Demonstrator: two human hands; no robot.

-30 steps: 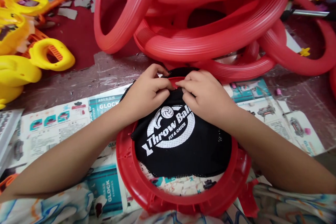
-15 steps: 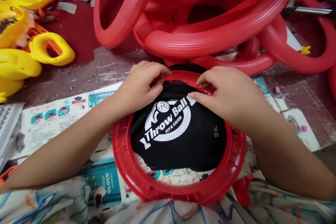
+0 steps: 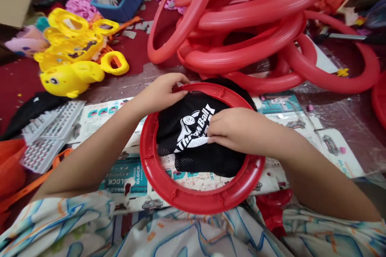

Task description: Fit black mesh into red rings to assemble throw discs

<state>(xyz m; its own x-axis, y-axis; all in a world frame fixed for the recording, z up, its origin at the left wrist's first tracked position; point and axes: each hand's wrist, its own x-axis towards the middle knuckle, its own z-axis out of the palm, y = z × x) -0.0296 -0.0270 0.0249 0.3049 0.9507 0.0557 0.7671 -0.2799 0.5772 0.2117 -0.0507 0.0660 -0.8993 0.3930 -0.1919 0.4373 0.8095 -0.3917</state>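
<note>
In front of me a red plastic ring [image 3: 193, 202] lies over printed card, its ribbed inner side facing up. Black mesh fabric [image 3: 223, 164] with white "Throw Ball" lettering fills most of its opening and sticks out past the far rim. My left hand [image 3: 164, 93] is closed on the ring's far left rim, with the edge of the fabric under the fingertips. Inside the opening, my right hand [image 3: 237, 130] pinches the fabric beside the lettering, and folds run out from its fingers.
A heap of red rings [image 3: 241, 20] rises beyond my hands. Yellow toy parts [image 3: 72, 78], a blue bin of grey pieces [image 3: 120, 6] and pink pieces [image 3: 83, 2] lie at the far left. Clear trays of small metal parts [image 3: 45, 148] sit near my left arm.
My right hand has moved from the ring's far rim toward me onto the fabric, which is now bunched and skewed. My left hand stays at the rim. The view has shifted, showing more at left.
</note>
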